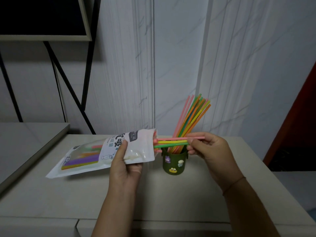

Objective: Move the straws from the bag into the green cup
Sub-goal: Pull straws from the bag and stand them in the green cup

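My left hand (125,164) grips a white plastic bag (95,153) near its open right end and holds it nearly level above the table. Coloured straws show through its clear window. A few pink, yellow and green straws (172,142) stick out of the bag's mouth to the right, and my right hand (207,148) pinches their ends. Just below and behind them stands the dark green cup (174,162) with small cartoon figures on its side. Several pink, orange, green and yellow straws (193,115) lean up and to the right out of it.
The cup stands on a pale beige table top (68,194) with a seam near its front edge. A grey surface (25,139) adjoins at the left. Behind is a white marbled wall, a black metal frame (68,79) at the left and a dark red panel at the right.
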Tool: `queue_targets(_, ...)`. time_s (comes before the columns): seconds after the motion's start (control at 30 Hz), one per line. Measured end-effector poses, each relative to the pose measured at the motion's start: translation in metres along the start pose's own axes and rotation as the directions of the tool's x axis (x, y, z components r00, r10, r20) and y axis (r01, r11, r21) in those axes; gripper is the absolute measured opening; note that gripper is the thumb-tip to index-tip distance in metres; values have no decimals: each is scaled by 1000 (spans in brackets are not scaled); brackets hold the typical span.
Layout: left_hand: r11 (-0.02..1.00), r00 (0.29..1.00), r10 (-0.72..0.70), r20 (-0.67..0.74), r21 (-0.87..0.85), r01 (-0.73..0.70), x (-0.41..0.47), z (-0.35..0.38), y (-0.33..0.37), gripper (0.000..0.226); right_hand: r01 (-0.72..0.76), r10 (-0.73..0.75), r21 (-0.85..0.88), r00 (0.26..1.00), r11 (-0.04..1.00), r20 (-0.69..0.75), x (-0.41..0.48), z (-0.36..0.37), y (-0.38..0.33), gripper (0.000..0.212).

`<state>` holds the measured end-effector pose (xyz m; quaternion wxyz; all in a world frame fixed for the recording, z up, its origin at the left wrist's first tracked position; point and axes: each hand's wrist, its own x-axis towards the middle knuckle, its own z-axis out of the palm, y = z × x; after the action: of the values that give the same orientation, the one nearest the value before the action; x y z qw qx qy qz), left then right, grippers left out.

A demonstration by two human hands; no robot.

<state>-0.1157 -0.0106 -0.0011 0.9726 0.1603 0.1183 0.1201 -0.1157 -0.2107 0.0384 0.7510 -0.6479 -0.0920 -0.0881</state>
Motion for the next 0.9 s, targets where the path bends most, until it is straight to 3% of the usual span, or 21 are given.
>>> queue_targets(0.23,1000,996,-1,-85,-9,0,1,-5,-1,39,-56,56,101,998,993,7,2,-18,-4,14)
queue_targets(0.37,1000,994,12,-109,-13,-13,2,-5,-4,28,-142,141,385,990,912,32,5,4,5,10)
queue_targets(0.43,999,993,10,-119,-36,-14,1,-4,-6,29,-186,156,476,983,859,101,3,18,10,25)
queue_targets(0.53,999,993,9,-114,-38,-14,-1,-3,-9,28,-193,150,461,980,866,128,0,35,20,24)
queue_targets(0.6,999,993,16,-116,-34,-20,-1,-3,-9,28,-158,133,399,987,903,90,-1,41,25,13)
queue_targets(0.73,998,992,17,-122,-53,-23,-3,-3,-4,41,-85,90,269,996,959,-7,2,37,22,10)
queue_targets(0.9,995,989,18,-145,-95,-32,-1,-4,5,32,-34,61,308,995,951,-78,6,16,9,14)
